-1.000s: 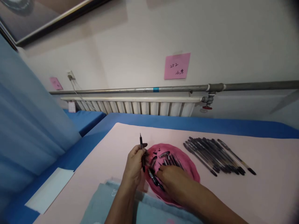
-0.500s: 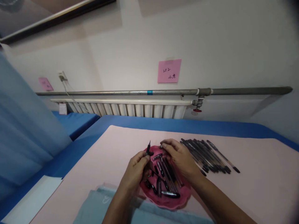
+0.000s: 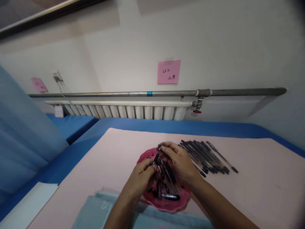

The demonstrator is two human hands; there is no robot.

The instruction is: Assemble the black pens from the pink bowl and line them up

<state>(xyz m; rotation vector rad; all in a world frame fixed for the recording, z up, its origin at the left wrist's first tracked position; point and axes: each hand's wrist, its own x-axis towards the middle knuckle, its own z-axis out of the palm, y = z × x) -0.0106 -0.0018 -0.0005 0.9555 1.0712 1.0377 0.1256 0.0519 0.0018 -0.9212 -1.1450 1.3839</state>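
Note:
Over the pink scalloped dish (image 3: 168, 209), my left hand (image 3: 140, 178) is closed around a black-gripped pen (image 3: 156, 158), its front end tilted up and to the right. My right hand (image 3: 181, 162) pinches a small metallic pen part (image 3: 159, 148) between thumb and finger, at the pen's front end. Whether the two pieces touch is hard to make out. Inside the dish lie clear pen tubes (image 3: 169, 178), black caps and a dark capped piece (image 3: 170, 197); my fingers hide some of them.
A row of black pens (image 3: 205, 157) lies right of the dish on the pink sheet (image 3: 114, 149). Folded grey-blue cloth (image 3: 92, 208) is in front, white paper (image 3: 30, 202) at the left. Behind the blue bed edge (image 3: 133, 122) stand a radiator (image 3: 131, 111) and pipe (image 3: 114, 94).
My hands have come together: the pen in my left hand now leans right, with its front end at the small part in my right fingers. The view has shifted slightly.

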